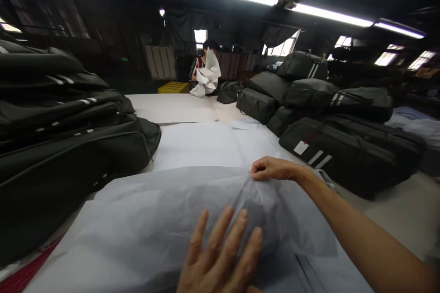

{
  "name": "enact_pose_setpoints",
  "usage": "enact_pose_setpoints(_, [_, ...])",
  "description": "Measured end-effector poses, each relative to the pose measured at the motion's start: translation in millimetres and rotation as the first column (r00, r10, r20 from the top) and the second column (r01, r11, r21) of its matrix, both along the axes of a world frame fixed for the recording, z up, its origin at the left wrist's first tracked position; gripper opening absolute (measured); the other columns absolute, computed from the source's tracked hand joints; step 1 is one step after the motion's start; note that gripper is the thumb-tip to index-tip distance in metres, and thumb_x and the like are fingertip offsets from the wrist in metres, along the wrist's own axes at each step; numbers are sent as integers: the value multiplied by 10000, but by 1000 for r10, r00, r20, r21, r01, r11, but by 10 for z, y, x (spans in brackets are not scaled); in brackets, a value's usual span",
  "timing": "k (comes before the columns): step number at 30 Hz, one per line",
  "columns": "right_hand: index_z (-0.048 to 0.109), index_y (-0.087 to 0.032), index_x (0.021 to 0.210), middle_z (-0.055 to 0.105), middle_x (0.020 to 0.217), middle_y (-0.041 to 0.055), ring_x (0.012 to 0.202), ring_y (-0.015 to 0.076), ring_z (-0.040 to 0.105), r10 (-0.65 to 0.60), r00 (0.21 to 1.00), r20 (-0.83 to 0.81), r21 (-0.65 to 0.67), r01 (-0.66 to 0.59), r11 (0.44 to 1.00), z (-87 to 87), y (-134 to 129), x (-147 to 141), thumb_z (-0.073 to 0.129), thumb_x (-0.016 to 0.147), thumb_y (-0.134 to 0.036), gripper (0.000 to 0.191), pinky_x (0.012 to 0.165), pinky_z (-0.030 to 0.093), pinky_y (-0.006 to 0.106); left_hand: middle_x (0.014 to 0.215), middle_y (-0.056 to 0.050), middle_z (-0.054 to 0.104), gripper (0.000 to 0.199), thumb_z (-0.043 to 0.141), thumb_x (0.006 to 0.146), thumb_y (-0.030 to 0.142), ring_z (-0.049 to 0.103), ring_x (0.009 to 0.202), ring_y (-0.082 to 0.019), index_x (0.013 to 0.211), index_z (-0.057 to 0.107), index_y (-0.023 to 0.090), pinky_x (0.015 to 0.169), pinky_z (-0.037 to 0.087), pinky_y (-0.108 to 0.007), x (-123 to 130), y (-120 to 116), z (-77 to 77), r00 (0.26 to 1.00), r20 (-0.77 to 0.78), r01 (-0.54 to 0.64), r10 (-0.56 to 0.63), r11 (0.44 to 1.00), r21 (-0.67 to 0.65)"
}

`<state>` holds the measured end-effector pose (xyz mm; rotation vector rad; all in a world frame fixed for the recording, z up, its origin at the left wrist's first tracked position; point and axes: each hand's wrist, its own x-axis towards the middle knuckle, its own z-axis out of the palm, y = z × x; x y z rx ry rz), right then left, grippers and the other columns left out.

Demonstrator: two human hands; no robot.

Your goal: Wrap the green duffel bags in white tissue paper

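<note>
A large translucent white sheet (147, 215) spreads over the near part of the table, with a dark shape showing faintly beneath it. My right hand (271, 168) pinches the sheet's far edge right of the middle, and creases run down from its fingers. Low in the view, my left hand (223, 252) has its fingers spread over the sheet, slightly blurred, holding nothing. Flat white paper (202, 146) lies beyond the sheet's far edge.
Dark bags are stacked at the left (68, 146) and piled at the right (343, 151), one with a white tag (301, 147). Across the table, a person (198, 66) holds crumpled white paper (208, 78) near a yellow crate (173, 87). Red material (32, 268) lies at the lower left.
</note>
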<state>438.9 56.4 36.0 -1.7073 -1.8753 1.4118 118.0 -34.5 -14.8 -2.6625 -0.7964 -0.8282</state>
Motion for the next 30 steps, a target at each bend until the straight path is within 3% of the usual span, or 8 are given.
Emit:
enact_pose_setpoints(4, [667,-144,769,543,631,-42,598,94,424,12,1000,-21,12,-12,1000,-73,65,-17,701,680,-436,307,579,344,230,1583,-55,276,832,431,827,786,201,1448,-370,1505,291,325,1146,101,-679,688,294,-122,996,-82,-22,22,1000,-5])
enact_pose_setpoints(10, [676,-162,1110,694,932,55,843,193,610,-145,989,1,174,142,974,184,-126,258,713,687,-424,499,800,472,311,1559,-46,332,779,425,856,754,319,1397,-365,1512,209,395,1069,249,-731,816,615,-328,986,-158,-95,59,969,-230])
enact_pose_setpoints(13, [576,-225,1294,651,1204,107,1123,271,587,-538,843,17,489,463,740,167,-712,760,690,731,-527,649,1003,427,399,1568,-49,314,772,433,854,752,308,1402,-368,1509,222,400,1078,231,-728,804,581,-336,989,-142,-89,51,957,-276])
enact_pose_setpoints(17, [468,-171,1394,566,1332,206,1261,363,509,-790,565,-238,409,796,446,-381,-1566,1327,716,543,-734,1051,1016,458,445,1562,-52,326,754,443,848,756,322,1393,-371,1492,274,401,1075,224,-730,823,564,-313,991,-126,-79,40,944,-320])
enact_pose_setpoints(21, [431,-145,1417,561,1328,230,1235,339,542,-783,542,-305,171,840,514,-1056,-1742,1287,687,614,-732,1027,995,475,412,1559,-52,333,752,481,849,733,331,1386,-373,1490,280,396,1076,240,-713,835,574,-307,990,-128,-96,58,943,-319])
enact_pose_setpoints(25, [407,-109,1420,640,1180,214,1104,342,625,-787,553,-272,141,832,536,-1153,-1382,926,674,643,-700,1013,940,503,449,1559,-48,333,774,491,834,746,328,1388,-376,1491,269,404,1079,228,-720,834,559,-304,988,-140,-109,65,938,-330])
enact_pose_setpoints(28, [451,-69,1382,623,1183,231,1115,413,587,-872,468,-144,567,761,314,-903,-1183,687,638,635,-705,999,961,454,571,1560,-49,331,803,490,818,766,319,1395,-373,1496,252,407,1084,221,-722,835,551,-303,987,-145,-114,67,933,-342])
enact_pose_setpoints(30, [526,-96,1313,599,1241,216,1193,412,529,-857,494,-143,878,464,121,-739,-1168,489,601,737,-642,797,1017,394,598,1565,-50,322,814,493,819,765,313,1401,-369,1502,231,407,1085,217,-725,840,550,-312,989,-139,-105,59,930,-351])
